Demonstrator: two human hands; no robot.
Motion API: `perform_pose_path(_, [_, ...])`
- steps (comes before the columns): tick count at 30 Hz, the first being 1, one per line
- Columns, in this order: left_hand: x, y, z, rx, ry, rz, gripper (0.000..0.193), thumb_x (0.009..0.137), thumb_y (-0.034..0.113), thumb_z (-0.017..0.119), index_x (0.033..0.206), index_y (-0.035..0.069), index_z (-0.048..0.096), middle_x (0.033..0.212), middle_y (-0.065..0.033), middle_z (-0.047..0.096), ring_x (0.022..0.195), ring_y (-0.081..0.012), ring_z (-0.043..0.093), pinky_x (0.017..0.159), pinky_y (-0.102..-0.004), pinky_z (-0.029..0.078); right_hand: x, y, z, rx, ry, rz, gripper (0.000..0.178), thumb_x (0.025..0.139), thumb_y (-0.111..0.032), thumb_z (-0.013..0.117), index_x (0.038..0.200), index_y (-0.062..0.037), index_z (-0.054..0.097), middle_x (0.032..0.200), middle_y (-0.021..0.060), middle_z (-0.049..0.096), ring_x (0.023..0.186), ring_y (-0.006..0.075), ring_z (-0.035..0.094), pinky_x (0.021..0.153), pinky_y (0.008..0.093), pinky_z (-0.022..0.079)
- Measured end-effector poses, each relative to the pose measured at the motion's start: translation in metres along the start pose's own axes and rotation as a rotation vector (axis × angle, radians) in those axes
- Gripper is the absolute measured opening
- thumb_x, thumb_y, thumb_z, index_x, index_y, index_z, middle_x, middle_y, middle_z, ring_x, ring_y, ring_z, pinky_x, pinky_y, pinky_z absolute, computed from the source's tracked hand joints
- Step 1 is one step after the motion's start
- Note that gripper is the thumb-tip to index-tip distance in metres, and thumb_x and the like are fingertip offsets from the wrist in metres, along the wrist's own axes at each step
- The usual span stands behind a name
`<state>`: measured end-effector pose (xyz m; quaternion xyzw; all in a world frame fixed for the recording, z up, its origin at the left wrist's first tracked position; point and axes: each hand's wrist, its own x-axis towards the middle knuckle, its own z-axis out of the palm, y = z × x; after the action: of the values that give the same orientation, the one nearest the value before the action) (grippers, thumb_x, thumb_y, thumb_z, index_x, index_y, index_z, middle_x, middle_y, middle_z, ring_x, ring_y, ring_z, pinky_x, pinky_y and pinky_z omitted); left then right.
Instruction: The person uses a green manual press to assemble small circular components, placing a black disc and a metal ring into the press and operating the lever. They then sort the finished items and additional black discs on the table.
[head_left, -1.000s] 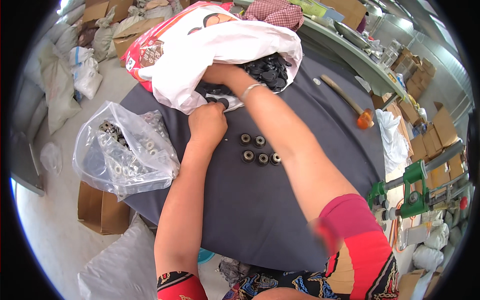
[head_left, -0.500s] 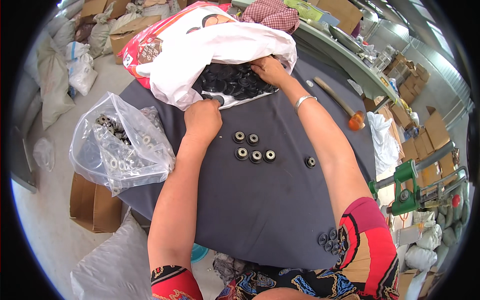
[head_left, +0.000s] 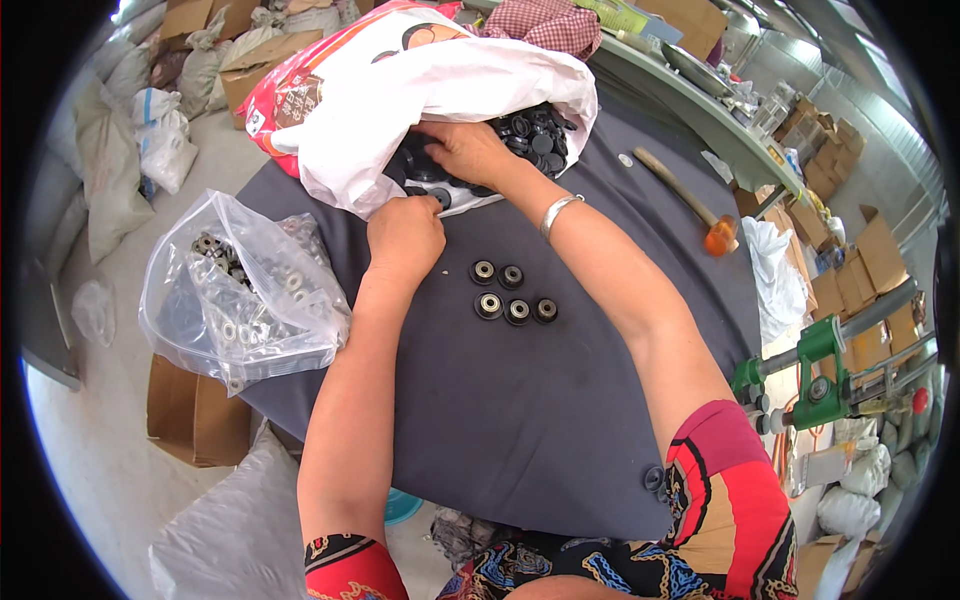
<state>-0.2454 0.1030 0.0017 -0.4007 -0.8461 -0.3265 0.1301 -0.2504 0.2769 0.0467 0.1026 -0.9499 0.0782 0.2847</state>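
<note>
A large white-and-red sack (head_left: 440,85) lies at the far side of the dark cloth, its mouth toward me. Inside are many black round plastic pieces (head_left: 540,140). My left hand (head_left: 405,238) is closed on the near left edge of the sack's mouth, with a black piece beside its fingers. Inside the mouth, my right hand (head_left: 465,155) reaches leftward over the pieces, thumb and fingers apart, fingertips partly hidden. Nearer me on the cloth sit several black wheels with metal bearings (head_left: 516,312) in their centres, grouped in two rows.
Left of my forearm stands a clear plastic bag (head_left: 245,300) of metal bearings. A mallet (head_left: 685,195) with an orange head lies at the right. Several black pieces (head_left: 654,479) are by my right sleeve. A green metal press (head_left: 820,370) stands beyond the table's right edge.
My right hand has moved left inside the sack's mouth, baring black pieces on the right. My left hand stays on the edge. The right forearm now covers the lone wheel.
</note>
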Motion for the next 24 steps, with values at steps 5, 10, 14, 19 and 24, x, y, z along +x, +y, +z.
perform_pose_path(5, [0.002, 0.003, 0.0, 0.015, -0.009, 0.02, 0.017, 0.076, 0.01, 0.06, 0.087, 0.007, 0.073, 0.078, -0.0167, 0.069, 0.074, -0.0346, 0.067, 0.072, -0.0433, 0.053, 0.017, -0.016, 0.014, 0.059, -0.282, -0.057, 0.057, 0.076, -0.008, 0.057, 0.131, -0.0232, 0.057, 0.135, 0.0059, 0.053, 0.124, 0.0318, 0.047, 0.104, 0.0513, 0.037])
perform_pose_path(10, [-0.001, -0.002, -0.001, 0.019, -0.02, 0.021, 0.017, 0.075, 0.009, 0.06, 0.086, 0.007, 0.073, 0.079, -0.0168, 0.069, 0.076, -0.0344, 0.067, 0.073, -0.0433, 0.053, 0.026, -0.035, 0.016, -0.113, -0.523, 0.014, 0.054, 0.079, -0.011, 0.056, 0.13, -0.0268, 0.056, 0.137, 0.0031, 0.051, 0.125, 0.0321, 0.046, 0.101, 0.0544, 0.039])
perform_pose_path(14, [0.0, 0.001, 0.0, 0.003, -0.006, 0.035, 0.017, 0.076, 0.009, 0.06, 0.087, 0.008, 0.073, 0.08, -0.0162, 0.069, 0.077, -0.034, 0.067, 0.073, -0.0435, 0.053, 0.013, -0.01, 0.028, -0.214, -0.342, -0.083, 0.034, 0.079, -0.018, 0.059, 0.113, -0.0186, 0.063, 0.117, 0.0053, 0.058, 0.106, 0.0308, 0.058, 0.087, 0.0458, 0.05])
perform_pose_path(19, [0.0, -0.001, 0.001, -0.001, 0.006, 0.035, 0.017, 0.077, 0.01, 0.06, 0.089, 0.009, 0.073, 0.082, -0.0144, 0.069, 0.078, -0.0335, 0.067, 0.074, -0.0431, 0.053, 0.009, 0.006, 0.024, -0.146, -0.091, -0.011, 0.021, 0.078, -0.02, 0.061, 0.096, -0.0107, 0.066, 0.098, 0.012, 0.064, 0.092, 0.033, 0.063, 0.078, 0.0453, 0.051])
perform_pose_path(24, [0.002, -0.001, 0.002, 0.007, 0.005, 0.032, 0.017, 0.078, 0.011, 0.06, 0.089, 0.009, 0.073, 0.083, -0.0138, 0.069, 0.078, -0.0329, 0.067, 0.074, -0.0426, 0.053, 0.008, 0.027, 0.02, -0.028, 0.17, 0.182, 0.024, 0.079, -0.018, 0.062, 0.101, -0.0087, 0.066, 0.096, 0.0165, 0.066, 0.094, 0.0356, 0.062, 0.083, 0.0454, 0.049])
